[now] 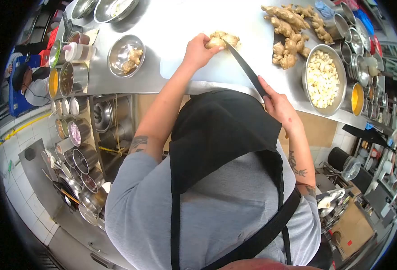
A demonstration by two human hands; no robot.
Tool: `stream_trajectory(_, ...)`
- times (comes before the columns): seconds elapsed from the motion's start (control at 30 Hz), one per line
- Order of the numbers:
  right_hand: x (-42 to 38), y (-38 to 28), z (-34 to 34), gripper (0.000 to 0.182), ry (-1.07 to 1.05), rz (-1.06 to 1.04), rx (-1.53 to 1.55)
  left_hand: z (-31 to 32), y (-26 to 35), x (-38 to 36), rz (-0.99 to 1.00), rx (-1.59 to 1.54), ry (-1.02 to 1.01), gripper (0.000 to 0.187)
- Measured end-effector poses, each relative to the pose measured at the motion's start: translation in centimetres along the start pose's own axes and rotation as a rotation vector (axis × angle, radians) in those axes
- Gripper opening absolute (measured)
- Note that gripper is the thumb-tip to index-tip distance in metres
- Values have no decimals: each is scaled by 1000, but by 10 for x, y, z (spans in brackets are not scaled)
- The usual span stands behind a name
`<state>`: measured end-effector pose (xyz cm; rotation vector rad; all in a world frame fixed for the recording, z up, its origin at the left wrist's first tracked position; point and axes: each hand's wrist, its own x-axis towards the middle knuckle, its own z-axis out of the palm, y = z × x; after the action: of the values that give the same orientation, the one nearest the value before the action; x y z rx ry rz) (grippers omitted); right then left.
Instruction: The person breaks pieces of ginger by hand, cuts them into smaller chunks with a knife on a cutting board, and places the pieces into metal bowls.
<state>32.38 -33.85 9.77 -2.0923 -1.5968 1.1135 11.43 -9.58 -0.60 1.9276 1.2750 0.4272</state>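
On the white cutting board [180, 67] lies a piece of ginger [224, 39], pale where its skin is off. My left hand [199, 53] grips it from the left side, thumb along its near edge. In my right hand [279, 107] is a knife [247, 67], the fingers wrapped round its handle. The blade points away and to the left, its tip right at the ginger. To the right, a heap of unpeeled ginger [290, 33] rests at the board's edge. A steel bowl [109, 63] on the left holds a few ginger pieces [132, 60].
A large steel bowl [305, 85] of pale chopped pieces [323, 78] stands at right, beside stacked metal containers [360, 67]. Squeeze bottle [78, 52] and sauce pots [74, 78] line the left. More bowls [103, 15] sit at the far left; another person [32, 83] is beyond.
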Motion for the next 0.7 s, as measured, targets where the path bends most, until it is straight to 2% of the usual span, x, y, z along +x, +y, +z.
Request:
stream_trajectory(0.2,3,-11,-8,73,-25,-19,-83,-5,4,-2,33,-1,10,52)
stream_trajectory(0.3,5,-20,-15,73,-66,-13,-168,-8,36,-8,395,174,336,44)
stream_trajectory(0.37,7,-24,-21,74,-106,-35,-212,3,69,-1,607,-94,180,36)
stream_trajectory(0.43,9,-28,-28,76,-133,-73,-230,31,91,11,835,-183,89,34)
stream_trajectory(0.5,11,-27,-30,78,-152,-102,-286,49,101,23,829,-137,-96,37)
stream_trajectory(0.6,11,-34,-32,79,-173,-82,-340,71,91,32,648,-145,-188,42)
stream_trajectory(0.7,11,-48,-32,81,-189,-35,-367,69,88,32,631,-148,-225,43)
